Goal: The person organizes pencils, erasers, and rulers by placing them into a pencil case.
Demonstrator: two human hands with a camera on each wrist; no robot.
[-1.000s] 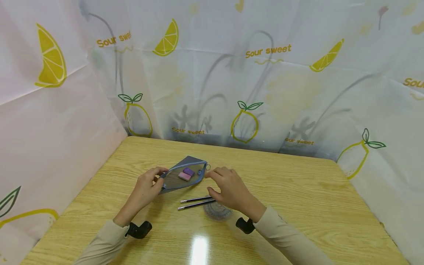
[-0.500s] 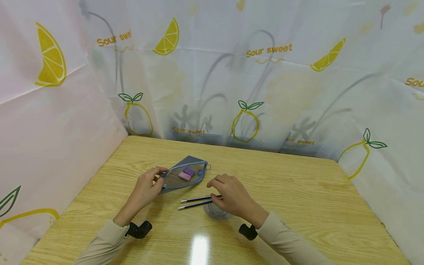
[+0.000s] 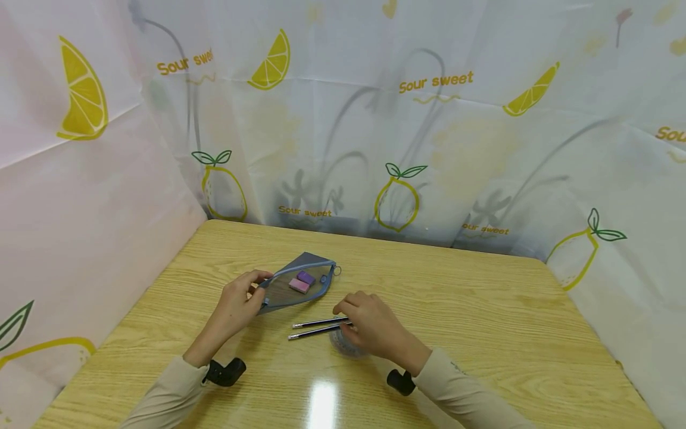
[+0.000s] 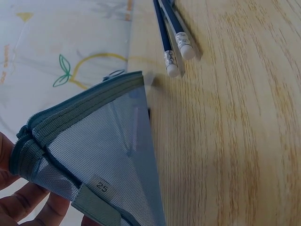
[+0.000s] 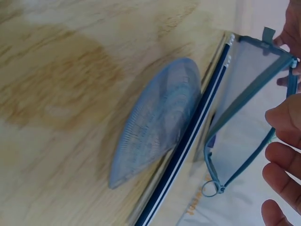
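Note:
My left hand [image 3: 236, 301] grips the left end of a blue-grey mesh zip pencil pouch [image 3: 281, 293], whose mouth gapes. Through it show a pink eraser [image 3: 298, 286] and a purple eraser [image 3: 306, 277]. In the left wrist view, fingers [image 4: 26, 200] hold the pouch's corner near a fabric tab. My right hand [image 3: 375, 325] hovers over two dark pencils with white eraser tips [image 3: 313, 323] and a clear protractor [image 3: 343, 345], partly covering them. Its fingers [image 5: 284, 155] are loosely bent with nothing between them. The protractor [image 5: 157, 122] lies beside the pencils [image 5: 188, 129].
A wood-grain table [image 3: 482, 333] carries everything. Printed lemon-pattern sheets [image 3: 332, 137] stand along its back and sides. A key ring [image 3: 337, 270] hangs from the pouch's right end. A black wrist camera [image 3: 226, 372] sits below the left hand.
My right hand has drawn back from the pouch's right end, moving toward me and down over the pencils and protractor. The left hand and pouch have stayed put.

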